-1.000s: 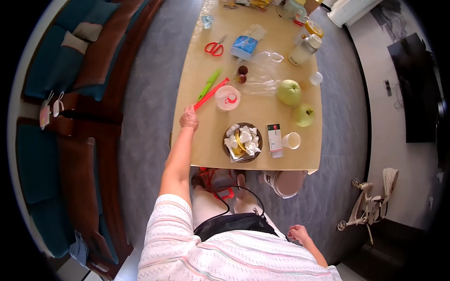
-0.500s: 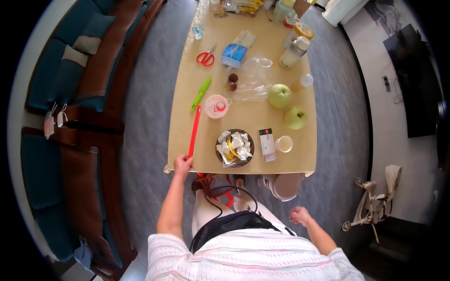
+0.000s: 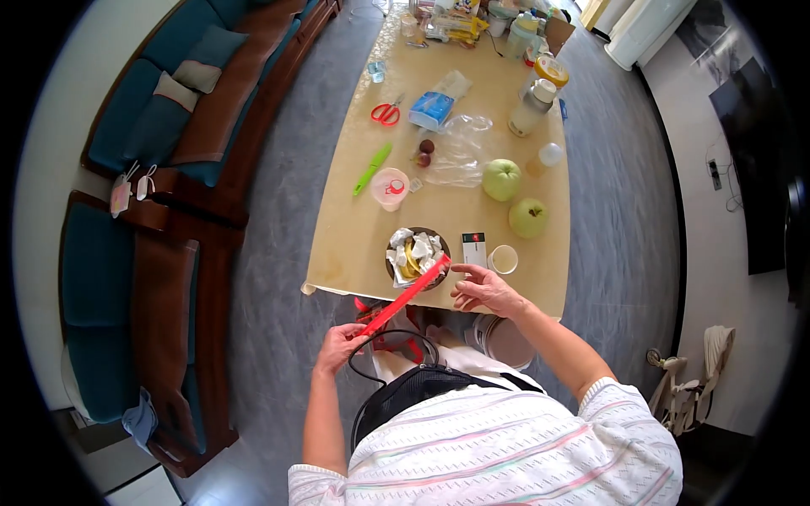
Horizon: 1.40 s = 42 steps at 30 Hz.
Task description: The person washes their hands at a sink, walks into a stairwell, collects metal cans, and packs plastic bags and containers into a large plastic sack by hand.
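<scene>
My left hand (image 3: 339, 347) is closed on one end of a long flat red object (image 3: 403, 298), held slanting up to the right past the table's front edge. Its far end lies over the right side of a dark bowl (image 3: 396, 271) filled with crumpled white tissues and yellow peel. Just right of that far end is my right hand (image 3: 483, 289), its fingers apart and nothing between them. Behind it on the table are a white and dark green box (image 3: 474, 249) and a paper cup (image 3: 504, 260).
The table (image 3: 350, 253) also bears a green knife (image 3: 372, 169), red scissors (image 3: 386, 114), a pink-lidded tub (image 3: 390, 189), two green fruits (image 3: 502, 180), a plastic bag (image 3: 460, 152) and bottles. A lidded bucket (image 3: 506, 341) stands below the front edge.
My left hand has drawn the red object off the table toward me and tilted it to the right. My right hand has risen from my side to near its far end.
</scene>
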{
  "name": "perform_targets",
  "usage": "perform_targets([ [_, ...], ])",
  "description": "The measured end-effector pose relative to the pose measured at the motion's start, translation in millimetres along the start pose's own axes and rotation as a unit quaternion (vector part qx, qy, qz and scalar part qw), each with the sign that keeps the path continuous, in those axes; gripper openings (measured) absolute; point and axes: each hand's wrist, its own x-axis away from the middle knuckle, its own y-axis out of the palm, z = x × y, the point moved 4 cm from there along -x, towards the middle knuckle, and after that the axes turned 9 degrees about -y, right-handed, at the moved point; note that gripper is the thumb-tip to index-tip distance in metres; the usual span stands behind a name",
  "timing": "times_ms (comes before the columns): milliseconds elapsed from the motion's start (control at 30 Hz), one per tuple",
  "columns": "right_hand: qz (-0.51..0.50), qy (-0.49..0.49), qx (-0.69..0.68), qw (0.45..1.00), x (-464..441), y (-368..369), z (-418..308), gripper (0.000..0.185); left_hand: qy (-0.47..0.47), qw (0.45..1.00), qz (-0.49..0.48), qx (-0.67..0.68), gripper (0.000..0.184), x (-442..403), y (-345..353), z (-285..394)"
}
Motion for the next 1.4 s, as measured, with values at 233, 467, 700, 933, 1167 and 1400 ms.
perform_targets([
  [233,0.008,0.001,-0.014,1.000,16,19,17,0.032,0.008,0.999,-0.022,-0.034,0.023,14,-12,12],
  [467,0.022,0.004,0.039,0.999,41,47,38,0.019,0.099,0.994,-0.002,0.052,0.021,43,-16,17],
  [700,0.027,-0.003,-0.005,1.000,65,72,53,0.021,0.144,0.959,-0.005,0.245,0.025,78,-8,7],
  [933,0.059,0.035,-0.053,0.996,70,78,86,0.017,0.120,0.956,0.033,0.265,0.028,101,-39,-37],
  [1167,0.008,0.065,-0.019,0.998,53,123,100,0.019,0.113,0.951,0.062,0.282,0.024,112,-56,-61],
  [1400,-0.028,0.064,-0.016,0.997,44,150,98,0.018,0.142,0.923,0.079,0.349,0.022,123,-66,-54],
])
